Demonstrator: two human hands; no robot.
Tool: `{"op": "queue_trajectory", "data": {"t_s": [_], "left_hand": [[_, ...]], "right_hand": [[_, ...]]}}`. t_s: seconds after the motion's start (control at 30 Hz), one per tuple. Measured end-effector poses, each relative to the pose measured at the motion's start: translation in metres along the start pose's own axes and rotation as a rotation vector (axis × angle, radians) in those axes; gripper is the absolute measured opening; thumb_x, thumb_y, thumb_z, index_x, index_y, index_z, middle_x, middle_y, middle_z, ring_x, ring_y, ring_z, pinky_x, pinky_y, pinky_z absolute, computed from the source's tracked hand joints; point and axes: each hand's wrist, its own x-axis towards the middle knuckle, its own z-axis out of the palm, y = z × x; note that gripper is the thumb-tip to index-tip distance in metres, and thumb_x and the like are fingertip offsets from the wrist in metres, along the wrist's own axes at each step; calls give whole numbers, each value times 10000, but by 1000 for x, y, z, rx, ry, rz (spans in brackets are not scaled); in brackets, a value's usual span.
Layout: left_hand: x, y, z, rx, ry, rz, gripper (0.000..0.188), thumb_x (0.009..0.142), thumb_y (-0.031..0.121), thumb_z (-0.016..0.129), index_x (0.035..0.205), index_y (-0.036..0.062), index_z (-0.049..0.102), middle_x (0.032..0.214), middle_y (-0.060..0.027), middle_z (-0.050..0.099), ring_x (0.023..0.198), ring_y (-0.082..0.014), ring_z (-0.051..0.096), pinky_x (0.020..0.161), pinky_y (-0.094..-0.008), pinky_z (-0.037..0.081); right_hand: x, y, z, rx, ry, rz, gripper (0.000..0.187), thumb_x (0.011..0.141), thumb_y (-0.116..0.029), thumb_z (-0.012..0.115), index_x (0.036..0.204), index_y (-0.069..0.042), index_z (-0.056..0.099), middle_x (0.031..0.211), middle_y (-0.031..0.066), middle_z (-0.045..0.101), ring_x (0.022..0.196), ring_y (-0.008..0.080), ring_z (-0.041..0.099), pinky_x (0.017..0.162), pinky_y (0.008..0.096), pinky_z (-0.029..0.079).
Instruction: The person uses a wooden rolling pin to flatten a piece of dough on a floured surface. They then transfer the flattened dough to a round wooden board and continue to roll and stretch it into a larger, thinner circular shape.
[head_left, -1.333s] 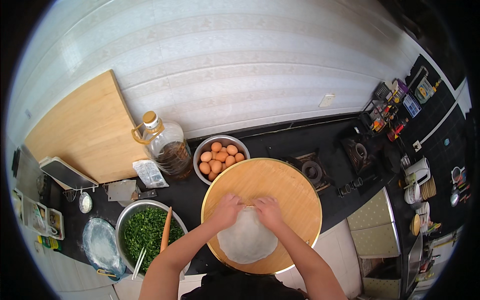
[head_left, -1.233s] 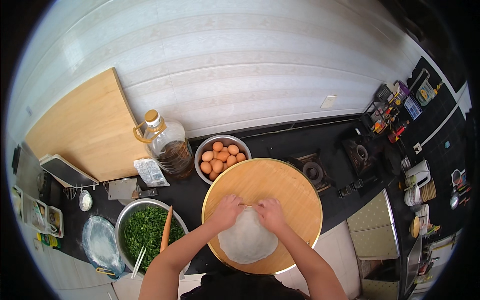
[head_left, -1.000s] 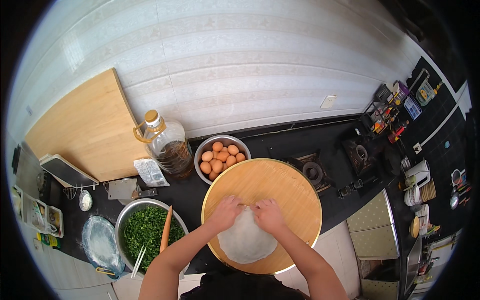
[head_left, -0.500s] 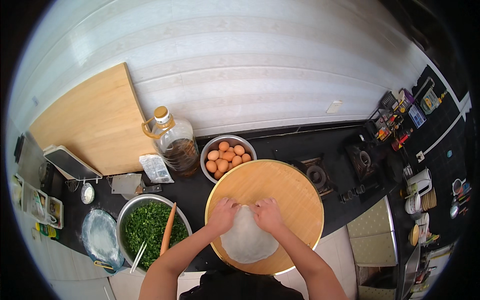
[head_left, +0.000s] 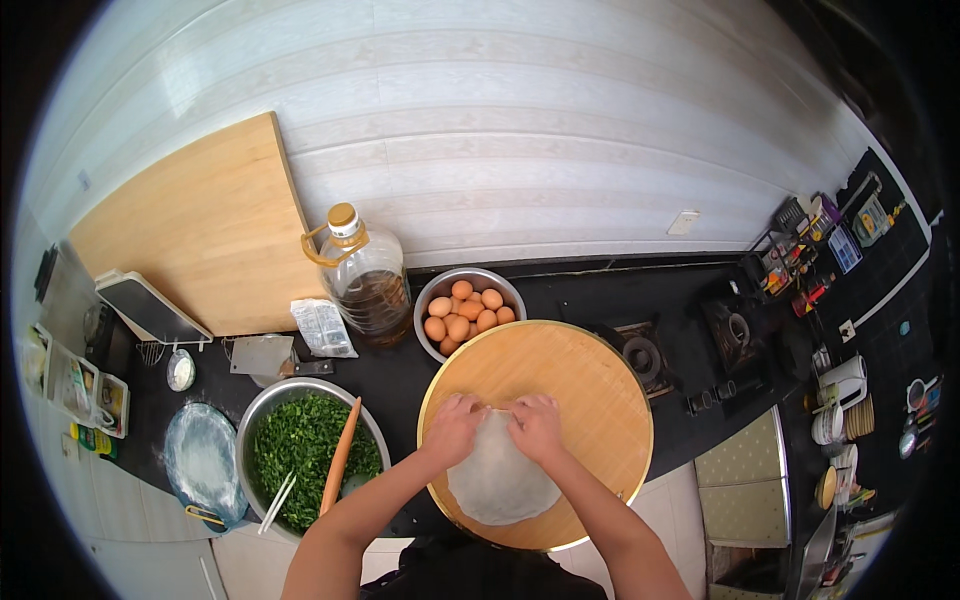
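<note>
A pale, thin sheet of dough (head_left: 503,478) lies on a round wooden board (head_left: 545,355) with a light metal-coloured rim. At the dough's far edge, my left hand (head_left: 457,428) pinches it on the left side. My right hand (head_left: 534,427) is closed on the same edge just to the right, with a small gap between the two hands. The fingertips are partly hidden, and the dough spreads out towards me between my forearms.
Left of the board stands a steel bowl (head_left: 377,432) of chopped greens (head_left: 290,450) with a rolling pin (head_left: 343,455) and chopsticks (head_left: 277,502). Behind are a bowl of eggs (head_left: 465,312), an oil jug (head_left: 372,290) and a cleaver (head_left: 265,356). Gas burners (head_left: 642,357) sit to the right.
The view has shifted slightly, moving the counter things a little to the right. Both hands stay pinched at the dough's far edge, a touch closer together.
</note>
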Motion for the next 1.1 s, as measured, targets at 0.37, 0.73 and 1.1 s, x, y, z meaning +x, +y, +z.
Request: {"op": "queue_trajectory", "data": {"t_s": [0.37,0.73,1.1], "left_hand": [[-9,-4,7,6,-17,-62,436,704,-26,597,1117,67,699,1196,-128,580,1115,-345,509,992,-437,403],[-12,-5,-2,-86,44,-88,346,715,-40,601,1045,13,693,1116,-152,609,1062,-341,540,943,-418,436],[-19,-2,8,-19,-12,-120,452,731,-29,585,1147,100,704,1293,-155,549,1172,-373,493,1035,-453,386]], "right_hand": [[-5,-2,-6,-151,-159,-186,253,752,-161,655,985,-176,755,876,29,604,903,242,559,875,434,403],[3,-11,3,-9,-77,-81,203,733,-164,676,921,-154,750,833,18,601,891,229,575,827,412,410],[8,-14,-1,1,-32,-82,207,713,-140,678,902,-156,758,827,13,617,885,229,575,827,413,399]]}}
